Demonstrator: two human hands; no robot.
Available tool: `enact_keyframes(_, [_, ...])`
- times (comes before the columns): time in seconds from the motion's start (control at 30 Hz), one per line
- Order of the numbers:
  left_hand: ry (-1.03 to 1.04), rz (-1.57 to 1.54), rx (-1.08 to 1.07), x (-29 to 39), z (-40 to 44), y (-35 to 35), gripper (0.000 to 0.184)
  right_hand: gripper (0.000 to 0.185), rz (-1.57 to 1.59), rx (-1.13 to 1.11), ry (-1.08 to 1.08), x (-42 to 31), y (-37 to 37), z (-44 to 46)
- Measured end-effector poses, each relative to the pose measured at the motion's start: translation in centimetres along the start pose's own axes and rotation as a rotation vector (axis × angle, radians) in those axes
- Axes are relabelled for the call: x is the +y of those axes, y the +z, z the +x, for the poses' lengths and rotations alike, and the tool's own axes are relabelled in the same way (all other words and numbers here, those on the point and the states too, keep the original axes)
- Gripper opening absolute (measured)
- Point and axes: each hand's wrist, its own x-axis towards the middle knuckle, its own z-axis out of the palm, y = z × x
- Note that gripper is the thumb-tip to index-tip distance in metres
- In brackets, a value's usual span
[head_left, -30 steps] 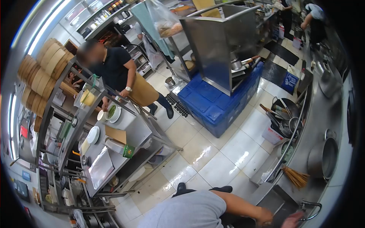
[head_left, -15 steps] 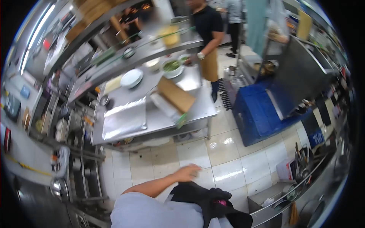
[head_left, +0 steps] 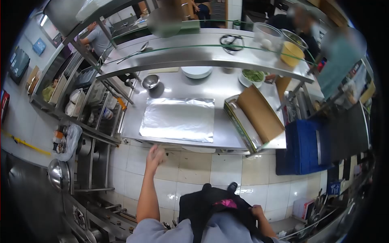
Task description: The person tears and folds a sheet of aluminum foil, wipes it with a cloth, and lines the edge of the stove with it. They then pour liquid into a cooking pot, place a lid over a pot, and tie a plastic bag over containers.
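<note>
My left hand (head_left: 156,154) is raised just in front of the steel table's front edge, near the foil; it is blurred and its fingers are not clear. Beside the black apron (head_left: 190,204), at my right side, hangs my right hand (head_left: 256,211), its fingers curled, with nothing visible in them. A flat sheet of foil (head_left: 178,119) lies on the steel table (head_left: 223,91). To its right stands an open long cardboard box (head_left: 259,117) with a roll inside. A small metal bowl (head_left: 150,82) sits behind the foil's left corner.
White plates (head_left: 197,72) and a bowl of greens (head_left: 253,75) stand at the table's back. Above runs a steel shelf (head_left: 186,52) with a yellow container (head_left: 291,54). Racks (head_left: 87,121) are at left, a blue chest (head_left: 300,146) at right. Other people stand beyond the shelf.
The view has swung from the sink side to face the table. My left hand is now nearer the table's edge, left of the apron, and my right hand has come into view at my side.
</note>
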Motion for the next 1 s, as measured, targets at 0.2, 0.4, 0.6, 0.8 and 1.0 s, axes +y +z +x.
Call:
enact_keyframes(0.2, [0.731, 0.689, 0.162, 7.4, 19.3, 10.2, 0.045, 0.040, 0.006, 0.208, -0.020, -8.6, -5.5, 5.9])
enact_keyframes(0.4, [0.658, 1.136, 0.272, 3.6, 27.7, 13.3, 0.028, 0.018, 0.468, -0.382, 0.315, -12.1, -7.6, 10.9])
enact_keyframes(0.6, [0.214, 1.404, 0.655, 3.3, 38.7, 1.5, 0.027, 0.021, 0.725, -0.267, 0.380, -14.0, -10.7, 10.8])
enact_keyframes(0.8, [-0.001, 1.157, 0.629, 3.9, 40.4, 1.1, 0.032, 0.021, 0.821, -0.053, 0.415, -16.5, -9.0, 6.0])
enact_keyframes(1.0, [0.364, 1.128, 0.493, 3.4, 33.2, 16.0, 0.042, 0.016, 0.864, -0.131, 0.530, -19.6, -1.8, 1.0])
